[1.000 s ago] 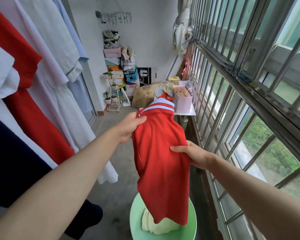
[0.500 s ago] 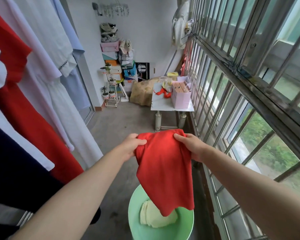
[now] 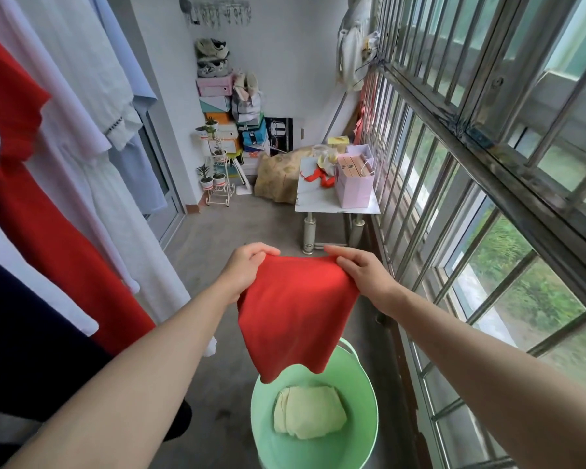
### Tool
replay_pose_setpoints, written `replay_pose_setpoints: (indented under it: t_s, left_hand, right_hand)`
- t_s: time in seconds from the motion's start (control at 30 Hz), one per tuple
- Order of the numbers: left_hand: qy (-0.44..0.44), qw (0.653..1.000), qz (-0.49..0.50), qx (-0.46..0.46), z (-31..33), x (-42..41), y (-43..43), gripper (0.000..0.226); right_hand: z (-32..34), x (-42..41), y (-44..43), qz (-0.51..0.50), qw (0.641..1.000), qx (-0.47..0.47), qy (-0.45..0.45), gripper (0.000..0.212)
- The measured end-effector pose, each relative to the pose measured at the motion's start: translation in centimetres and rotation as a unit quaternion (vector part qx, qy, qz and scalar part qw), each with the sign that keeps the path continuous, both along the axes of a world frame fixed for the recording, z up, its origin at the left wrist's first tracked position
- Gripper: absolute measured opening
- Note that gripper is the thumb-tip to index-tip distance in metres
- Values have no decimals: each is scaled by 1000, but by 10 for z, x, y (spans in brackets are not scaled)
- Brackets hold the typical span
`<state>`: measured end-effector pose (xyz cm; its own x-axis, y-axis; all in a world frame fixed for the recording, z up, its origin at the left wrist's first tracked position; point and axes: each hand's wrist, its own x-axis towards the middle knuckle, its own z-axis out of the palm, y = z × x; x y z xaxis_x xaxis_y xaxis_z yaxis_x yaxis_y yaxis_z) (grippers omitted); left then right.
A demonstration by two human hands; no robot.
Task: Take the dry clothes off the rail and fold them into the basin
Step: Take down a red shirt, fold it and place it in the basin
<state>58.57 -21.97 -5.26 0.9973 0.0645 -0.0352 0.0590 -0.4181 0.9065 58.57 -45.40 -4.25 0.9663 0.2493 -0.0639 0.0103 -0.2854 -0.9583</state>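
Head camera looks down along two bare forearms. The left hand (image 3: 247,269) and the right hand (image 3: 359,275) each hold a top corner of a red garment (image 3: 291,316), each grip closed on the cloth with fingers curled over its upper edge. The garment hangs stretched between them, its lower tip over the far rim of a green basin (image 3: 366,418) on the floor (whether it touches, I cannot tell). A folded pale yellow cloth (image 3: 308,416) lies inside. Hanging clothes (image 3: 65,164) fill the left side. Farther ahead, a worktop (image 3: 318,201) beside the barred window (image 3: 454,198) carries a pink bag (image 3: 354,184).
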Motion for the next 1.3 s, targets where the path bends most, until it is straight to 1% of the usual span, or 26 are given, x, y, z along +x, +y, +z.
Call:
replay_pose_setpoints:
  t_s: [0.07,0.1,0.17,0.2,0.23,0.33,0.37,0.4,0.43,0.47,0.5,0.6,0.67,0.7,0.77,0.87,0.93,1.0,1.07,1.13,1.17,1.23,1.3]
  left_hand:
    - [-4,1000,4,1,6,-1,5,31]
    - [13,1000,8,-17,8,-3,6,28]
    - [94,992,6,-79,13,-10,5,18]
    - [142,985,-1,-98,14,-13,3,15]
    - [179,979,-12,-93,13,-16,2,19]
    - [235,970,-55,-17,9,-22,-4,66]
    - [240,968,-66,3,6,-23,-7,75]
    - [240,968,-77,22,2,-23,-10,76]
    - [234,967,-91,48,-1,-24,-13,70]
    - [225,965,-106,86,-4,-25,-15,63]
    - [216,960,-118,135,-8,-25,-16,60]
    - [189,931,-129,285,-15,-25,-18,62]
    - [156,908,-121,369,-14,-26,-20,50]
    - [135,900,-114,398,-13,-27,-21,41]
    - [95,898,-97,418,-10,-27,-22,27]
    - [69,920,-72,380,-9,-22,-17,21]
    - [65,948,-49,309,-10,-20,-12,22]
    - [67,977,-35,197,-12,-18,-7,25]
    - [82,995,-29,44,-13,-22,-3,19]
    - [108,990,-28,-83,-12,-26,-3,17]
    - [108,986,-33,-121,-12,-28,-5,17]
    - [97,982,-37,-161,-11,-28,-8,17]
    - [85,981,-29,-172,-8,-27,-13,16]
  right_hand:
    - [0,-3,-3,35,998,13,58,32]
    - [-1,-5,-5,49,995,28,86,35]
    - [-2,-7,-9,65,992,38,99,52]
    - [-3,-7,-10,68,993,22,93,62]
    - [-2,-7,-9,66,994,-9,81,71]
    - [-6,-5,-4,53,987,-152,24,84]
    - [-9,-4,-2,50,979,-197,1,85]
    - [-11,-3,-1,47,972,-230,-18,86]
    - [-12,-3,0,45,965,-255,-33,87]
    - [-12,-4,1,45,959,-276,-47,87]
    - [-12,-4,1,46,952,-296,-61,86]
    - [-10,-8,1,44,930,-351,-96,79]
    - [-9,-11,-2,50,912,-391,-113,71]
    - [-9,-11,-3,56,903,-409,-119,65]
    - [-11,-12,-6,61,895,-425,-122,50]
    - [-11,-13,-9,35,898,-420,-124,33]
    - [-7,-15,-12,3,899,-419,-125,30]
    - [-5,-13,-17,-14,901,-416,-121,24]
    - [-6,-7,-23,-10,918,-378,-116,19]
    - [-8,-2,-30,1,953,-287,-99,24]
    - [-8,-1,-32,6,969,-232,-89,26]
    - [-5,-6,-33,6,993,-111,-41,23]
    - [-6,-10,-32,-11,1000,-2,23,13]
